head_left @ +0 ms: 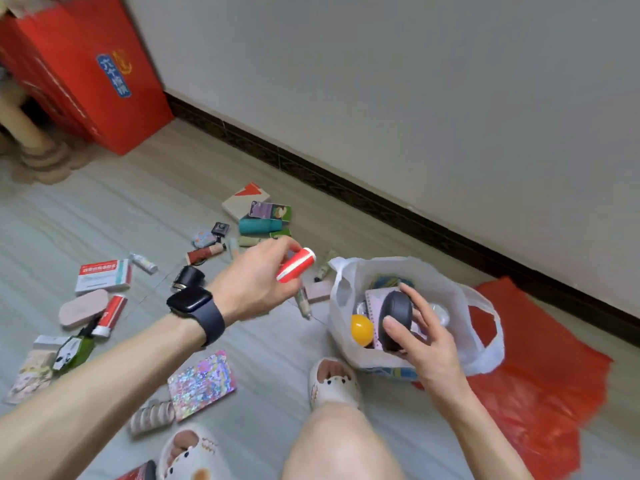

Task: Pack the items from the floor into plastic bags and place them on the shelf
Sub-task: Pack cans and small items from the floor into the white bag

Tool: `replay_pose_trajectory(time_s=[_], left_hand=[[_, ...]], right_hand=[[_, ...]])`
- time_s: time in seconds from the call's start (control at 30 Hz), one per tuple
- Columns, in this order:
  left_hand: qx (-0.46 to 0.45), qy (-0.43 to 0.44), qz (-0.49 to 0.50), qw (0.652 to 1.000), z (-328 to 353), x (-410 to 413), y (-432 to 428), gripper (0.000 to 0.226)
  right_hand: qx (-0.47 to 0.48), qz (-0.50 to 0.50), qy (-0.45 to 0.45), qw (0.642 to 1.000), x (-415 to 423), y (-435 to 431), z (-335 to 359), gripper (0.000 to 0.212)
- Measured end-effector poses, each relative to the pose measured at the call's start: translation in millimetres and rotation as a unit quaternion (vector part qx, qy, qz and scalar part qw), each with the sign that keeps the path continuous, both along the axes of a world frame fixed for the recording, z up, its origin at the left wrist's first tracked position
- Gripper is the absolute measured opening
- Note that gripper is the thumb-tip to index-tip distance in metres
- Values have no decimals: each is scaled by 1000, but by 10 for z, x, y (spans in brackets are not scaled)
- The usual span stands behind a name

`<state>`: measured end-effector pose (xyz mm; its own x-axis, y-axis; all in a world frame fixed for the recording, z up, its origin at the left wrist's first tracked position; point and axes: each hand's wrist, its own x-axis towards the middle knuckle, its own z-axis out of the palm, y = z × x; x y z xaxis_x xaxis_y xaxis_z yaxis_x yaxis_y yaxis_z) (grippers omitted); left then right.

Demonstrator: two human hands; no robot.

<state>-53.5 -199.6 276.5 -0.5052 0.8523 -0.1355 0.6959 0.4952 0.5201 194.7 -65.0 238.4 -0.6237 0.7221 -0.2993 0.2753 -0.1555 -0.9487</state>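
Note:
A white plastic bag (349, 289) stands open on the floor at centre right. Inside it lie a yellow ball (361, 329), a pink spiral notebook (373, 308) and other items. My right hand (424, 336) grips a dark grey rounded object (394, 318) over the bag's mouth. My left hand (254, 278), with a black watch on the wrist, holds a red and white tube (297, 265) just left of the bag. Several small items lie scattered on the floor to the left, among them a teal bottle (259, 226) and a red and white box (104, 276).
A red plastic bag (540, 375) lies flat under and right of the white bag. A tall red carton (86, 71) stands at the back left by the wall. My knee and white slippers (334, 382) are at the bottom. A holographic card (202, 384) lies near my feet.

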Motion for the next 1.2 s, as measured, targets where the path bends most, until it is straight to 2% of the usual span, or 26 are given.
replay_pose_trajectory(time_s=[0.13,0.27,0.4,0.47,0.53,0.63,0.73,0.8,0.87,0.93,1.03,1.1,1.2], left_hand=[[-19,23,-85,996,-182,531,734,41],[-108,6,-141,984,-826,1068,1240,32],[-170,-99,-95,976,-1402,1341,1384,50],[-168,-120,-63,976,-1505,1416,1393,58],[-157,-112,-81,978,-1522,1442,1377,57],[-136,-24,-168,976,-1388,1337,1284,43],[-76,111,-220,966,-1188,1063,1162,35],[-45,217,-218,950,-1083,831,1076,32],[-67,274,-156,947,-1006,616,969,33],[-137,243,-83,957,-967,486,868,36],[-213,99,-10,972,-918,403,791,43],[-192,63,14,979,-886,376,772,43],[-138,90,5,986,-785,380,804,32]], right_hand=[[-25,-103,-24,994,501,292,-102,58],[-18,-126,-51,991,795,423,-159,63],[11,-108,-73,991,807,471,-209,59],[30,-84,-89,992,792,512,-283,58],[48,-58,-114,991,751,570,-379,60],[97,4,-169,981,606,686,-535,68],[171,69,-225,957,365,830,-689,74],[218,112,-261,934,188,910,-780,75],[248,146,-282,915,20,968,-898,75],[265,175,-298,900,-158,1002,-1029,76],[302,219,-334,866,-461,1006,-1166,78],[313,239,-356,847,-639,977,-1235,78],[309,249,-381,835,-849,913,-1356,77]])
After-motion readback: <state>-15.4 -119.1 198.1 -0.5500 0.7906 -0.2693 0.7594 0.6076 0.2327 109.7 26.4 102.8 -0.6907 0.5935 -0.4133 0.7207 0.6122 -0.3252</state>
